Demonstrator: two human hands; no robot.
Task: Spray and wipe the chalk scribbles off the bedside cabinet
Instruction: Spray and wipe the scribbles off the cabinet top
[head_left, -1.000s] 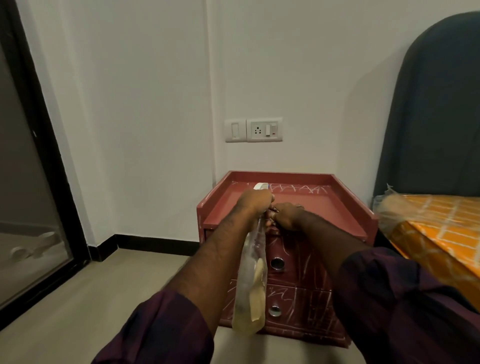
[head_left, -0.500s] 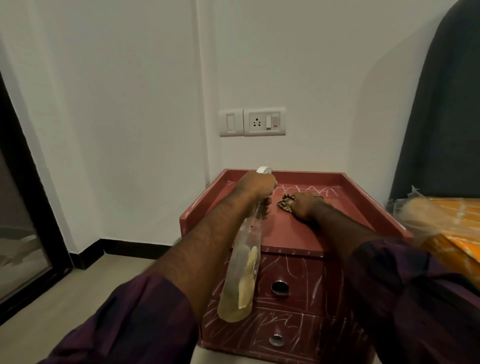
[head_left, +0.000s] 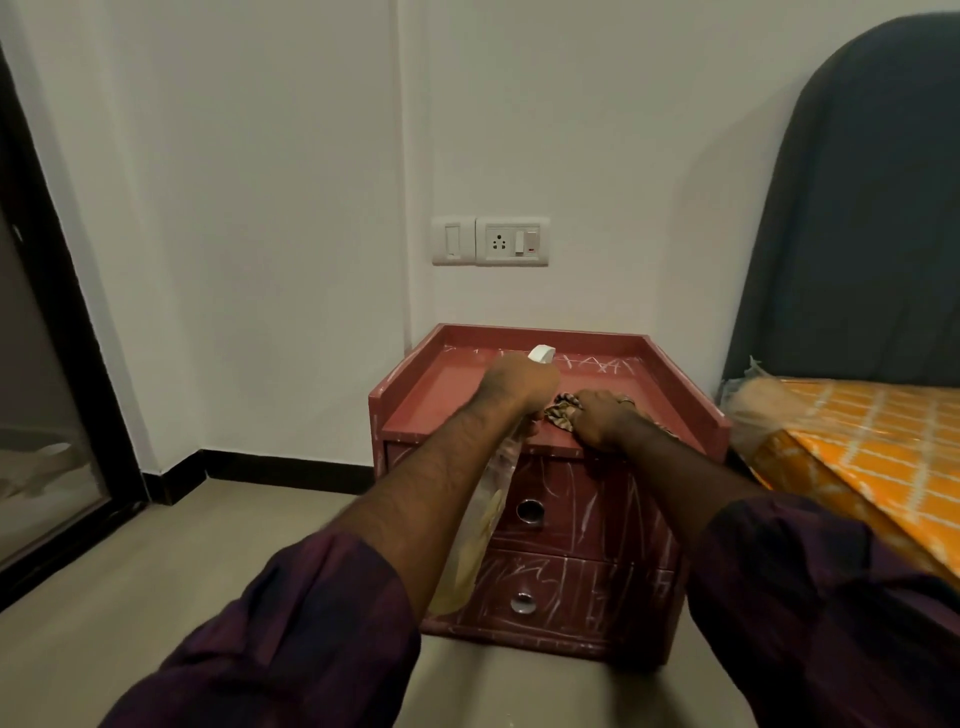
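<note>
While chalk scribbles (head_left: 597, 364) line the back of its top and cover both drawer fronts, the cabinet (head_left: 452, 395) stands at frame centre against the wall. On the top near the front edge, the right hand (head_left: 602, 418) clutches a bunched cloth (head_left: 561, 410). The left hand (head_left: 519, 382) grips the bottle (head_left: 478, 525) by its neck, nozzle towards the back. Wiping well likely means wetting the marks first, then firm overlapping strokes into the rim's corners. The hanging bottle crowds the cloth hand. A socket (head_left: 498, 241) sits above, within overspray's reach; the bed (head_left: 857, 441) sits close at right.
</note>
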